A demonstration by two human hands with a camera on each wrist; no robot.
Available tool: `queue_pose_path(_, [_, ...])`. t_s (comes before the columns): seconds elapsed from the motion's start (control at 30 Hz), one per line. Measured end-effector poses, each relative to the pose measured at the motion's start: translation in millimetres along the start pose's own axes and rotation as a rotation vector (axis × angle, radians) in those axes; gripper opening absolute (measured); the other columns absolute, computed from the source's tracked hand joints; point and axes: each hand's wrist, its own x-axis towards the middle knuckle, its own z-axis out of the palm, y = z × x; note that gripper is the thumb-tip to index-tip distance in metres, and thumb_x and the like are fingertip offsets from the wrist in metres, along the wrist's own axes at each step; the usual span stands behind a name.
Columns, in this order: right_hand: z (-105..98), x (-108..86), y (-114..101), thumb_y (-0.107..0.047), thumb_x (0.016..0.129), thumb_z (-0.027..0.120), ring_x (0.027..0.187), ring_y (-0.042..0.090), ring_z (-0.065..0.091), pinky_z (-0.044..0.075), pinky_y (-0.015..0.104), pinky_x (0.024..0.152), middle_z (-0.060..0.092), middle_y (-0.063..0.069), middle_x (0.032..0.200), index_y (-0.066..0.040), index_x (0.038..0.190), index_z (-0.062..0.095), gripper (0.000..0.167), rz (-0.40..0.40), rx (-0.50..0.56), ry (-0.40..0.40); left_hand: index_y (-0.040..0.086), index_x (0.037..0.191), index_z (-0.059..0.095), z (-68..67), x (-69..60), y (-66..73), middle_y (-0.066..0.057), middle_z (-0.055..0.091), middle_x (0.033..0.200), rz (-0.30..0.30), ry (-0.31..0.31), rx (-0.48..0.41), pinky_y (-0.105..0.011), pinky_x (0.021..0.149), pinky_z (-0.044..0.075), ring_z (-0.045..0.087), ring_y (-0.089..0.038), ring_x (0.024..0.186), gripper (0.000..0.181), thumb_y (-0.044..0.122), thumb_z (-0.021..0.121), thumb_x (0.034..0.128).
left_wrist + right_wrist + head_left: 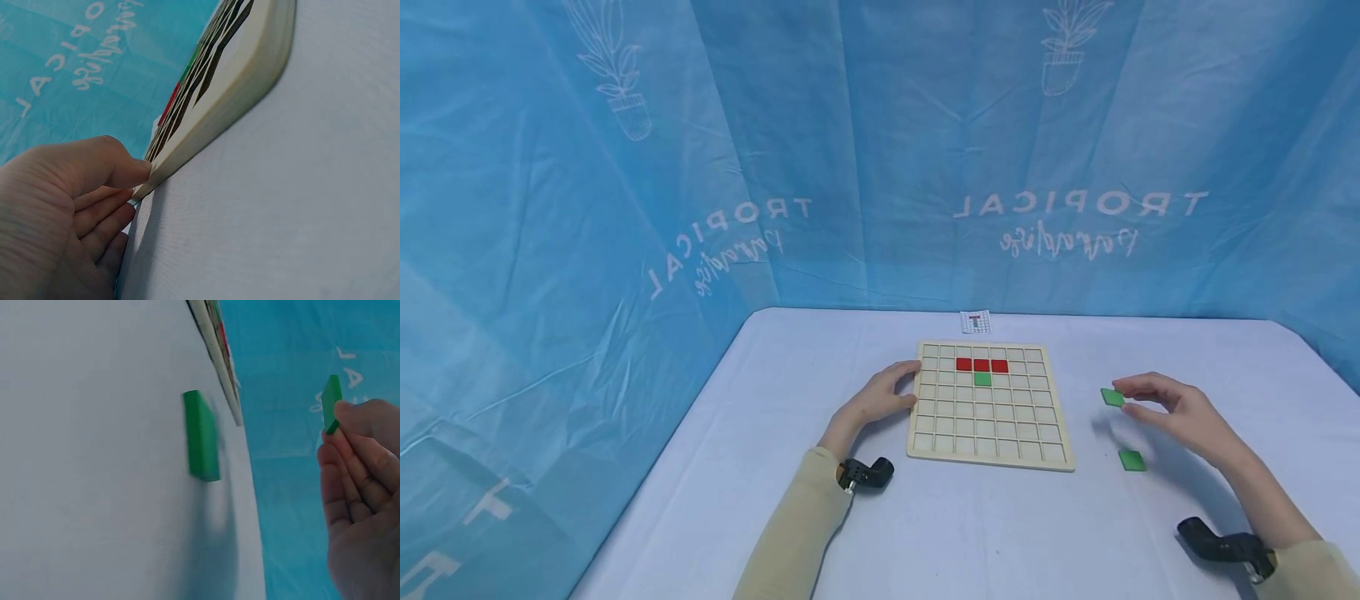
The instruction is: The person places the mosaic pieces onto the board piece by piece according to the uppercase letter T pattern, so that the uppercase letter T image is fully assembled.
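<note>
On the table lies a light wooden grid board (pixel 992 460). Three red tiles (pixel 981 365) sit side by side in an upper row, with one green tile (pixel 982 379) in the cell below the middle one. My left hand (pixel 880 395) touches the board's left edge, thumb and fingers spread apart along it. Right of the board, my right hand (pixel 1183 417) pinches a green square tile (pixel 1112 397) above the table, between thumb and fingertips. Another green tile (pixel 1132 461) lies on the cloth nearer to me; the right wrist view shows this loose tile (pixel 201 437) beside the held one (pixel 331 405).
A small card (pixel 975 322) with a printed grid pattern lies behind the board. White cloth (pixel 970 533) covers the table. Blue printed curtains (pixel 910 167) hang along the back and left side. Each wrist wears a black camera mount (pixel 867 473).
</note>
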Motion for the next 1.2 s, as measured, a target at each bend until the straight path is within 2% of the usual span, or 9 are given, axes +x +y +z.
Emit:
queue_pose_path(0.17, [-2, 10.2, -6, -0.018, 0.087, 0.07, 0.099, -0.009, 0.049, 0.039, 0.004, 0.082, 0.062, 0.009, 0.113, -0.007, 0.118, 0.062, 0.034, -0.001, -0.031, 0.021, 0.005, 0.143, 0.039, 0.2, 0.6, -1.1, -0.009, 0.037, 0.147, -0.006, 0.001, 0.001, -0.035, 0.113, 0.023, 0.029, -0.023, 0.137, 0.06, 0.012, 0.062, 0.0879])
queue_pose_path(0.33, [6, 24.1, -17, -0.021, 0.088, 0.069, 0.099, -0.005, 0.05, 0.041, 0.007, 0.083, 0.062, 0.009, 0.115, -0.006, 0.119, 0.062, 0.035, 0.003, -0.017, 0.013, 0.005, 0.143, 0.039, 0.0, 1.2, -1.5, -0.009, 0.037, 0.147, -0.01, 0.005, -0.001, -0.035, 0.113, 0.023, 0.029, -0.022, 0.137, 0.061, 0.013, 0.062, 0.0879])
queue_pose_path(0.57, [23, 45.7, -38, -0.026, 0.088, 0.069, 0.104, 0.013, 0.054, 0.042, 0.014, 0.086, 0.062, 0.006, 0.116, -0.008, 0.118, 0.063, 0.036, -0.016, 0.045, -0.016, 0.003, 0.143, 0.039, -0.3, 1.6, -0.8, -0.011, 0.037, 0.147, 0.006, 0.001, -0.012, -0.036, 0.113, 0.023, 0.029, -0.024, 0.137, 0.06, 0.012, 0.061, 0.0877])
queue_pose_path(0.73, [33, 57.0, -48, -0.024, 0.088, 0.069, 0.103, 0.008, 0.054, 0.044, 0.014, 0.087, 0.062, 0.004, 0.115, -0.009, 0.118, 0.064, 0.034, -0.061, 0.082, -0.032, 0.004, 0.144, 0.038, -0.7, 2.3, 0.4, -0.01, 0.036, 0.147, 0.004, -0.002, -0.011, -0.034, 0.113, 0.022, 0.028, -0.023, 0.137, 0.06, 0.012, 0.061, 0.0884])
queue_pose_path(0.87, [44, 66.4, -56, -0.023, 0.087, 0.069, 0.105, 0.016, 0.056, 0.045, 0.036, 0.095, 0.062, 0.007, 0.116, -0.006, 0.118, 0.063, 0.036, -0.066, 0.112, -0.04, 0.002, 0.143, 0.038, -1.9, 0.5, 0.8, -0.012, 0.037, 0.147, 0.021, 0.01, -0.007, -0.034, 0.113, 0.023, 0.029, -0.024, 0.137, 0.059, 0.012, 0.06, 0.0884])
queue_pose_path(0.97, [53, 71.9, -61, -0.025, 0.087, 0.07, 0.106, 0.024, 0.056, 0.042, 0.053, 0.095, 0.062, 0.008, 0.116, -0.005, 0.118, 0.063, 0.038, -0.052, 0.142, -0.048, 0.001, 0.142, 0.039, -1.6, -0.6, 0.1, -0.012, 0.038, 0.146, 0.021, 0.008, -0.016, -0.035, 0.113, 0.024, 0.029, -0.025, 0.137, 0.059, 0.011, 0.06, 0.0879])
queue_pose_path(1.2, [72, 84.7, -67, -0.022, 0.087, 0.07, 0.103, 0.025, 0.057, 0.044, 0.054, 0.093, 0.063, 0.008, 0.115, -0.004, 0.117, 0.064, 0.037, -0.068, 0.183, -0.05, 0.004, 0.143, 0.039, -0.6, 0.2, 0.6, -0.011, 0.037, 0.147, -0.004, 0.0, -0.011, -0.036, 0.113, 0.023, 0.029, -0.024, 0.137, 0.061, 0.012, 0.061, 0.0875])
